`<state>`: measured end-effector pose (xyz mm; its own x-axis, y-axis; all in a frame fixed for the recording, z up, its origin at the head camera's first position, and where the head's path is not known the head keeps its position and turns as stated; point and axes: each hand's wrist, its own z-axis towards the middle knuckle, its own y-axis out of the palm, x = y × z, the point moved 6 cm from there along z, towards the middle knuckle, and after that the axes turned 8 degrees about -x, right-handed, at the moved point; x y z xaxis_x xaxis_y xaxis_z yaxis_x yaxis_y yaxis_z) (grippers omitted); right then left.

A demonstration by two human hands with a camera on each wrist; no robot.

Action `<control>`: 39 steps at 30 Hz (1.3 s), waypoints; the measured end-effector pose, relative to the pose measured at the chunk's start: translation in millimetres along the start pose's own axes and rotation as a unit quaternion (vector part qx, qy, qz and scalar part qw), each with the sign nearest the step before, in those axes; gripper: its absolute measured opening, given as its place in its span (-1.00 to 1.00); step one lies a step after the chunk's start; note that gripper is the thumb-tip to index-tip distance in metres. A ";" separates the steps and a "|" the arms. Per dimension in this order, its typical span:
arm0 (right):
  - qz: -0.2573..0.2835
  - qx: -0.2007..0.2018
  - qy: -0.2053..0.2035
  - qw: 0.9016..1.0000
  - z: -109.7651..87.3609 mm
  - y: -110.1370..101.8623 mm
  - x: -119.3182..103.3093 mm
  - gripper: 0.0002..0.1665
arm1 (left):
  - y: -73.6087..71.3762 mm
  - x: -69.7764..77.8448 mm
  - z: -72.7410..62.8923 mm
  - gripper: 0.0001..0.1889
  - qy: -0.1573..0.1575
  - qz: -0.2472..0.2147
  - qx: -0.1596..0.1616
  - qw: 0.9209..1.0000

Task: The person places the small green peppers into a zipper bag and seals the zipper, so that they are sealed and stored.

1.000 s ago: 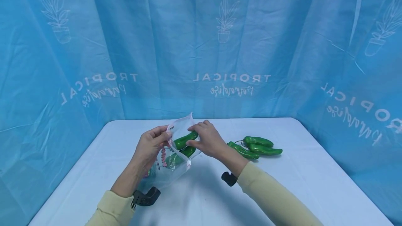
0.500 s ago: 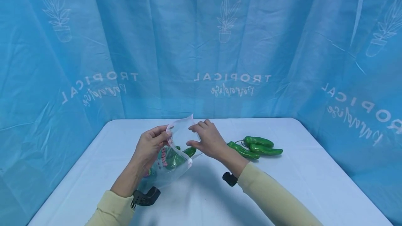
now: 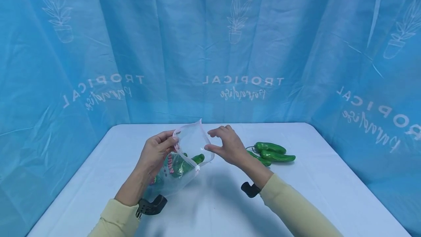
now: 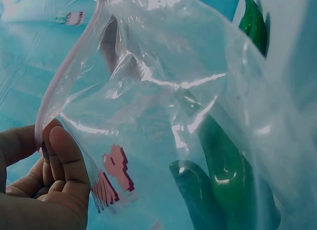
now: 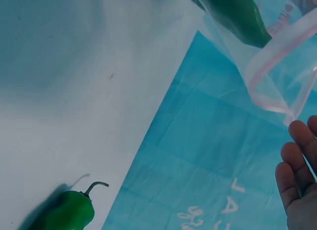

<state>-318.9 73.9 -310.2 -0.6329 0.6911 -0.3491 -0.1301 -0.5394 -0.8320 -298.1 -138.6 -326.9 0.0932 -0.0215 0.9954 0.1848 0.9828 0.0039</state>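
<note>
Right hand point(image 3: 228, 145), fingers spread, holds nothing; has just released pepper into clear zip bag point(image 3: 186, 158) and backed off its mouth. Left hand point(image 3: 157, 151) pinches bag's rim. Two long green peppers point(image 4: 228, 170) inside; three green peppers point(image 3: 277, 156) on table point(image 3: 223, 204), bagging seemingly part done.

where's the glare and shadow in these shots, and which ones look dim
Head: bright, with soft shadows on the white table; left wrist: dim, with white glare streaks across the clear bag; right wrist: dim and bluish, with a dark shadow beside the green pepper at lower left.
</note>
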 end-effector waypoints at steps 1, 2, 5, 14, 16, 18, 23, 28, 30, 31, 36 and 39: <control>0.010 -0.001 0.004 1.000 -1.3 -1.4 1.5 -0.47 | -0.4 0.1 0.0 -0.52 -0.001 -0.001 0.001 1.000; 0.018 -0.001 0.010 1.000 -2.7 -2.9 3.0 -0.48 | -0.9 0.0 -0.1 -0.52 -0.002 -0.002 0.001 1.000; 0.034 -0.001 0.025 0.999 -7.1 -6.7 7.5 -0.49 | -2.1 -0.8 -0.6 -0.51 -0.007 0.001 0.004 1.000; 0.070 -0.013 0.067 0.995 -22.2 -12.0 31.5 -0.46 | -3.0 -2.9 -0.6 -0.50 -0.007 0.007 0.007 1.000; 0.072 -0.013 0.076 0.994 -26.6 -13.4 37.1 -0.45 | -2.9 -2.7 -0.8 -0.51 -0.006 0.009 0.007 1.000; 0.076 -0.014 0.088 0.993 -31.1 -14.9 42.5 -0.44 | -3.0 -2.4 -1.1 -0.51 -0.007 0.010 0.007 1.000; 0.075 -0.014 0.114 0.991 -42.7 -19.7 58.7 -0.44 | -3.9 -1.1 -0.5 -0.49 -0.002 0.002 0.003 1.000; 0.080 -0.014 0.140 0.987 -52.8 -23.1 78.5 -0.44 | -4.6 1.3 1.3 -0.47 0.012 -0.005 -0.004 1.000; 0.087 -0.019 0.155 0.984 -56.7 -23.4 87.3 -0.42 | -4.6 1.7 1.7 -0.47 0.014 -0.005 -0.006 1.000; 0.088 -0.023 0.163 0.982 -58.9 -23.0 91.8 -0.40 | -4.6 1.8 1.7 -0.47 0.014 -0.005 -0.006 1.000; 0.089 -0.034 0.204 0.974 -68.6 -21.2 113.7 -0.33 | -4.5 1.3 1.6 -0.47 0.011 -0.004 -0.003 1.000; 0.096 -0.038 0.226 0.969 -74.0 -19.8 125.3 -0.34 | -4.2 1.4 1.8 -0.48 0.012 -0.005 -0.003 1.000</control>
<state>-339.1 206.9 -369.4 -0.2380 0.7308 -0.6398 0.0254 -0.6538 -0.7563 -300.5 -142.4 -325.3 0.1159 -0.0352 0.9926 0.1925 0.9812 0.0123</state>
